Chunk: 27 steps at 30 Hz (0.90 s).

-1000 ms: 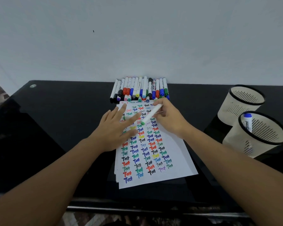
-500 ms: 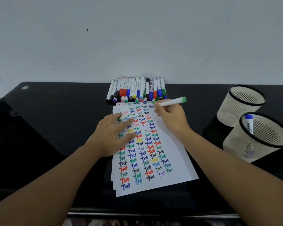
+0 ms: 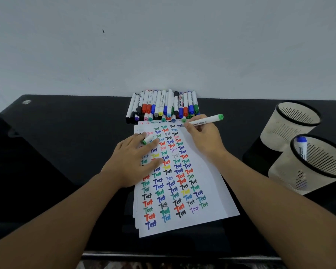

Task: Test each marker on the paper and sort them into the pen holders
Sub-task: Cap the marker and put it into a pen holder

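Black table (image 3: 66, 144): paper (image 3: 206, 181), marker row (image 3: 163, 105), two holders (image 3: 291, 125).

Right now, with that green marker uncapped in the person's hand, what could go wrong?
The cap, pinched between the left hand's fingers, could slip and roll off the paper. The green marker in the right hand writes close to the marker pile, and might nudge it.

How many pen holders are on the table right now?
2: the far pen holder at right looks empty; the near pen holder, in front of it, holds a blue-capped marker.
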Motion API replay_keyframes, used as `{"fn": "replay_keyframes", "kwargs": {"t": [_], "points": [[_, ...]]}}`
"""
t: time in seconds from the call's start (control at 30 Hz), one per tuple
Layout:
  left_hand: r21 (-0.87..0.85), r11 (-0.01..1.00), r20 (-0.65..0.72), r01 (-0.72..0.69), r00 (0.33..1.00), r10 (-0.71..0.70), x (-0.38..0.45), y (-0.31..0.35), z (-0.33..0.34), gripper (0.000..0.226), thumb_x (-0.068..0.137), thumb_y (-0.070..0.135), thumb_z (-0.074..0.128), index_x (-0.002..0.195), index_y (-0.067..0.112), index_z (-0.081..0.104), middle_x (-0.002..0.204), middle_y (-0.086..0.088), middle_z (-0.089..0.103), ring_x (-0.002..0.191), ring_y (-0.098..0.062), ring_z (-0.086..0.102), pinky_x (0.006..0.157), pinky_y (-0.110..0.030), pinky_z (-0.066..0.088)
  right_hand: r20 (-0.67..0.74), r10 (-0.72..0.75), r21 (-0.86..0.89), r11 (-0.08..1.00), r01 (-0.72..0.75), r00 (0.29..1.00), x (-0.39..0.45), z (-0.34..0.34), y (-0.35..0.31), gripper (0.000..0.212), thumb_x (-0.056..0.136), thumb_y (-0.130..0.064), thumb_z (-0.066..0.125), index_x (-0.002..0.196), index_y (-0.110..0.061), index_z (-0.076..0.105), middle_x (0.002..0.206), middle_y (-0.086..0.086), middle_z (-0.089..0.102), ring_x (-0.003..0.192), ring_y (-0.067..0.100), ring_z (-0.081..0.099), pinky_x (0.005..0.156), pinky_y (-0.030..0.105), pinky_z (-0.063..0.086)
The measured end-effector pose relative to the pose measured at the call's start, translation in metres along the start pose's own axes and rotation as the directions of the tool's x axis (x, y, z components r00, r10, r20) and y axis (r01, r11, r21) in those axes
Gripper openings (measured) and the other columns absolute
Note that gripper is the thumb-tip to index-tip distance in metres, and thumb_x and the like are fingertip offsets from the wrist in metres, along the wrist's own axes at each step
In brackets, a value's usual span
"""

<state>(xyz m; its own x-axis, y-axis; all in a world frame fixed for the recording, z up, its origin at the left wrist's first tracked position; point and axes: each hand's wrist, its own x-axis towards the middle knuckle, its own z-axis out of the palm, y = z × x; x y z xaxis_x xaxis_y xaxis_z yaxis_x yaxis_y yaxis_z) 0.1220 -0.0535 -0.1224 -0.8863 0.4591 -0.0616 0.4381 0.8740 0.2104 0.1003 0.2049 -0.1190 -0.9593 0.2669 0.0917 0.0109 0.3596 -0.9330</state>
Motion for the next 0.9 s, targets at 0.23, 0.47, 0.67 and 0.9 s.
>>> {"fn": "replay_keyframes", "kwargs": {"t": [0.23,0.47,0.67,0.9], "points": [[-0.002,1.0,0.007,0.002,1.0,-0.002,-0.0007,0.0017,-0.0021,0.075,0.087,0.085,0.019,0.156,0.056,0.01,0.169,0.011,0.002,0.154,-0.013,-0.003,0.122,-0.039,-0.001,0.023,0.049,-0.084,0.995,-0.047,0.999,0.0046,0.0019,0.0003,0.026,0.103,-0.042,0.058,0.116,-0.021,0.067,0.099,-0.006,0.068,0.094,0.01,0.065,0.09,0.038,0.057],[0.003,1.0,0.006,0.007,1.0,-0.007,0.0006,0.0009,-0.0009,0.076,0.086,0.087,0.018,0.155,0.056,0.009,0.169,0.011,0.002,0.154,-0.014,-0.002,0.123,-0.042,0.001,0.02,0.066,-0.14,0.988,-0.062,0.998,0.0087,0.0044,0.0015,0.03,0.102,-0.047,0.06,0.115,-0.021,0.068,0.096,-0.009,0.068,0.094,0.01,0.065,0.092,0.044,0.058],[0.004,1.0,-0.001,0.009,1.0,-0.009,0.0023,-0.0013,0.0014,0.077,0.085,0.089,0.017,0.155,0.057,0.009,0.169,0.012,0.003,0.154,-0.014,-0.001,0.123,-0.043,0.002,0.029,0.075,-0.142,0.987,-0.07,0.997,0.0083,0.0052,0.0007,0.027,0.101,-0.043,0.061,0.117,-0.022,0.068,0.1,-0.008,0.069,0.098,0.01,0.065,0.095,0.043,0.057],[-0.001,1.0,-0.001,0.013,1.0,-0.013,0.0009,-0.0006,0.0007,0.077,0.086,0.088,0.019,0.155,0.056,0.011,0.169,0.012,0.003,0.154,-0.014,-0.002,0.123,-0.042,0.001,0.014,0.071,-0.159,0.985,-0.068,0.997,0.0068,0.0054,-0.0012,0.028,0.102,-0.043,0.061,0.117,-0.02,0.067,0.1,-0.004,0.069,0.094,0.013,0.066,0.091,0.045,0.059]]}}
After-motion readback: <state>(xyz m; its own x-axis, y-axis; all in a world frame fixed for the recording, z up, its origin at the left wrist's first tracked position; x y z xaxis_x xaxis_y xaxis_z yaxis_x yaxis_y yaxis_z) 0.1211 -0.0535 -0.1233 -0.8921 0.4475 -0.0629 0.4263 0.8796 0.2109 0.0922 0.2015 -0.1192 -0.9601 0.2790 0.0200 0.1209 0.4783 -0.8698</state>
